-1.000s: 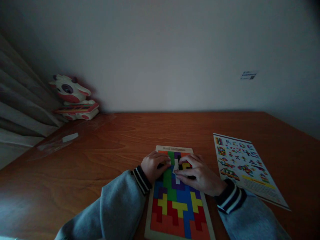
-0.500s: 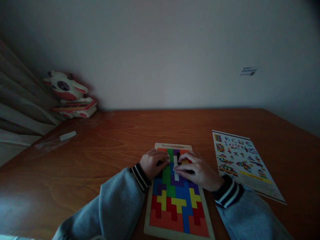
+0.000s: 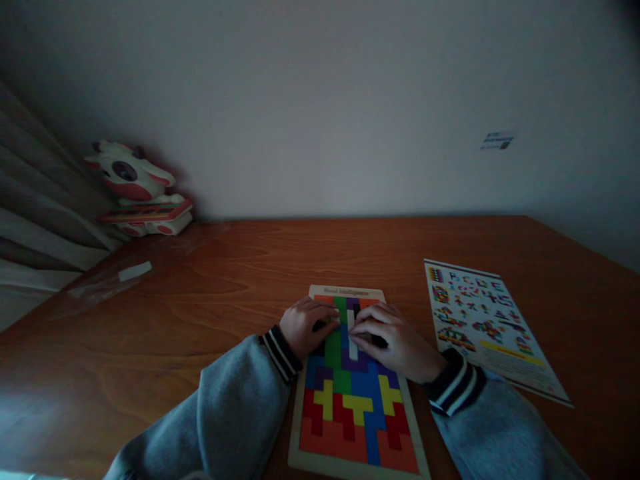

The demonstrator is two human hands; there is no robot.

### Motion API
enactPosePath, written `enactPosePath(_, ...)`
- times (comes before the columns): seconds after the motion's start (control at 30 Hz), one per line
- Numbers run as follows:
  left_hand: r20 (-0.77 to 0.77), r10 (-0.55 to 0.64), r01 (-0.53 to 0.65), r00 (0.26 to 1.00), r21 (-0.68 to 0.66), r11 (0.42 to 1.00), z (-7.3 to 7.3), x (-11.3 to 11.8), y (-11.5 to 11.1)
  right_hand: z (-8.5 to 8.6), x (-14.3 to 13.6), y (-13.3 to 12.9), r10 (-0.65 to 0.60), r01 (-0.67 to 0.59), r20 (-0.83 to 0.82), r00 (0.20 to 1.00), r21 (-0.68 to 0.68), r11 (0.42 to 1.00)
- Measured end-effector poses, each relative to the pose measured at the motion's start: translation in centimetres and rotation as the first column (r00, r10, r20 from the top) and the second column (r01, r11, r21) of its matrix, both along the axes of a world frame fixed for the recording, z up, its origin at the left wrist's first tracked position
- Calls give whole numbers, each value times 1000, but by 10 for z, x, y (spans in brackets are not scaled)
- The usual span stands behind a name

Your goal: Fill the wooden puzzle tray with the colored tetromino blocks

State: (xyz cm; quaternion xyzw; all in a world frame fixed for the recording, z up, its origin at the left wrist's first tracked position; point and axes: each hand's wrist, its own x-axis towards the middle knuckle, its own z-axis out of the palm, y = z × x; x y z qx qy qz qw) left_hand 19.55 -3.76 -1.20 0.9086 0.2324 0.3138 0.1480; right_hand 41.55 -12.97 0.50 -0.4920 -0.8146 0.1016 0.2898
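A wooden block puzzle board (image 3: pixel 295 440) lies in front of me, filled with flat coloured pieces in red, orange, yellow, blue, green and purple. My left hand (image 3: pixel 306 327) rests over its upper left side, fingers bent and thumb apart from them, tips on the pieces. From the right, my right hand (image 3: pixel 395 340) reaches over the upper part. Its thumb and forefinger come together at a narrow whitish strip (image 3: pixel 353 351) among the pieces. Whether they pinch a small piece there is hidden. A dark spot shows just above those fingertips.
A printed sheet (image 3: pixel 493 320) of coloured block patterns lies to the right on the wooden table (image 3: pixel 240 267). At the back left stands a cow-shaped toy (image 3: pixel 143 190), beside a curtain (image 3: pixel 45 200). Clear plastic wrapping with a white label (image 3: pixel 135 271) lies at the left.
My right fingertips have shifted slightly and drawn closer together over the whitish strip, covering part of it. My left hand and the board have stayed in place.
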Motion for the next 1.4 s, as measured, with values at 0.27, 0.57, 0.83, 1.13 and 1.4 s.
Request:
enactPosePath(0.27,14,-5,5,1000,0,1000,-2,-1,1,0,0,0,-8,8,-11,1000,-1,1000)
enactPosePath(0.57,2,4,-4,1000,3,1000,-2,0,1,-3,1,-1,-30,30,-2,1000,-38,999)
enactPosePath(0.83,-13,10,-10,1000,-5,1000,-1,0,0,1,1,-2,-28,29,9,1000,-93,995)
enactPosePath(1.13,-13,13,-13,1000,14,1000,0,0,0,-3,-1,0,-57,57,-1,998,6,998)
enactPosePath(1.4,-13,3,-3,1000,6,1000,1,1,0,-4,0,0,-89,89,-5,996,-9,996)
